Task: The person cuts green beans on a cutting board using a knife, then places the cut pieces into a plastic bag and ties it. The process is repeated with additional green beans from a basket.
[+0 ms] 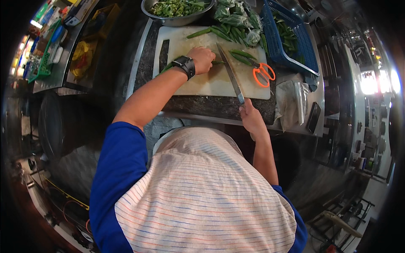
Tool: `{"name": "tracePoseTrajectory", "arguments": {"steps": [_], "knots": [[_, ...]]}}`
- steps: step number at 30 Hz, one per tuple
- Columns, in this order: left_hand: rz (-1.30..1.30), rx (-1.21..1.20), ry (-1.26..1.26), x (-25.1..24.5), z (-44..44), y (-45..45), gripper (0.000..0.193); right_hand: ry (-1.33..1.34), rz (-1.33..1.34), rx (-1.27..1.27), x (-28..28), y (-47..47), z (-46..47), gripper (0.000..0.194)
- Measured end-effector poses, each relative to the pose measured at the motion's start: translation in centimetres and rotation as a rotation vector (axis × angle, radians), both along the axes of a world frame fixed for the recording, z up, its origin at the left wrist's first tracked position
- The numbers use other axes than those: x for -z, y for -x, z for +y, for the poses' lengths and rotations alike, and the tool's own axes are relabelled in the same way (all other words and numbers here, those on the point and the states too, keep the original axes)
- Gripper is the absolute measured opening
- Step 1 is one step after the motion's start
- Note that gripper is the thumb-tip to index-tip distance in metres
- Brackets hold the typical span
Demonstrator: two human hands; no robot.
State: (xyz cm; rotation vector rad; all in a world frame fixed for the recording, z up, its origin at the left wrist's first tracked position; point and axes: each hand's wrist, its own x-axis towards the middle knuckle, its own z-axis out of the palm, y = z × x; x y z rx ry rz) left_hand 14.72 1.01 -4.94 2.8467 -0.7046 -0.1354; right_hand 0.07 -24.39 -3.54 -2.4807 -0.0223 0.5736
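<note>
My left hand, with a black watch on its wrist, is closed around a long green pepper on the white cutting board. Only the pepper's end shows past my fingers. In my right hand, at the board's near edge, is the handle of a long kitchen knife. Its blade points away from me across the board, beside that pepper end. More green peppers are heaped at the board's far right. Something long and green lies partly hidden behind my left wrist.
Orange-handled scissors lie at the board's right, by two loose peppers. Beyond stand a metal bowl of chopped greens and plastic-bagged greens. A blue basket holds peppers; a cloth and a dark phone-like object lie nearer.
</note>
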Motion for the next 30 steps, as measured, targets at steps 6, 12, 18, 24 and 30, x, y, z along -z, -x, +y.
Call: {"name": "tracePoseTrajectory", "arguments": {"steps": [6,12,18,24,30], "knots": [[0.006,-0.004,0.232,0.6,1.0,-0.5,0.024,0.017,-0.017,0.149,-2.1,1.1,2.4,0.031],[0.129,-0.074,0.284,1.9,1.1,-2.4,0.024,0.168,-0.147,0.109,-3.6,3.9,4.8,0.032],[0.134,-0.066,0.275,1.6,0.9,-2.3,0.027,0.311,-0.155,0.052,-5.3,5.4,5.5,0.027],[0.176,-0.102,0.253,1.1,0.9,-2.1,0.028,0.301,-0.084,0.042,-4.2,4.0,6.7,0.022],[0.047,-0.092,0.267,2.4,0.8,-1.5,0.028,0.207,-0.126,0.057,-0.6,0.7,8.2,0.021]]}}
